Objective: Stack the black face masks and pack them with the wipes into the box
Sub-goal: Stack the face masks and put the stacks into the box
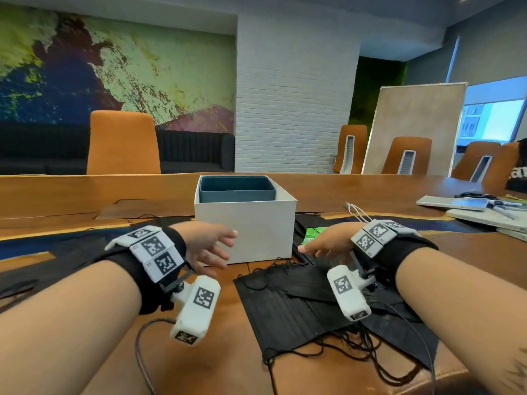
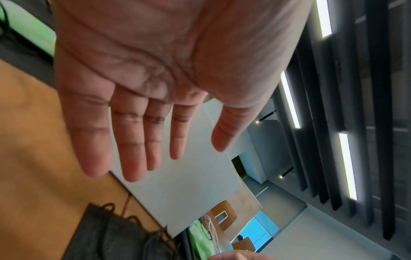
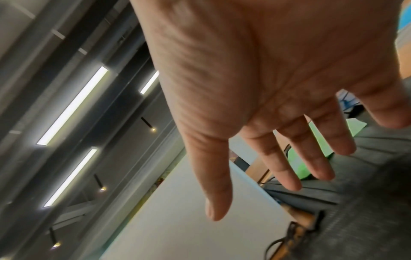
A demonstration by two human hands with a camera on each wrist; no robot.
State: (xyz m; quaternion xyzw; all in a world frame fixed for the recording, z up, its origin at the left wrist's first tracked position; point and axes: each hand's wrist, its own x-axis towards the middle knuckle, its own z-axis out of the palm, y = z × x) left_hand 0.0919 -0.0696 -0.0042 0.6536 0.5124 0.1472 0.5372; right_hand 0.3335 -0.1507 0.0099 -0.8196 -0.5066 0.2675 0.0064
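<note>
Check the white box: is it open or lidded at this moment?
Open. The white box has no lid on it in the head view, and the rim of a blue inner tray shows above its top edge. Contents cannot be seen.

Both hands empty nr white box (image 1: 245, 229); masks (image 1: 308, 303) on table (image 1: 228, 352).

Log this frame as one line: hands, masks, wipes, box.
left hand: open, empty | right hand: open, empty | black face masks: loose on table | wipes: beside box | box: unpacked
</note>
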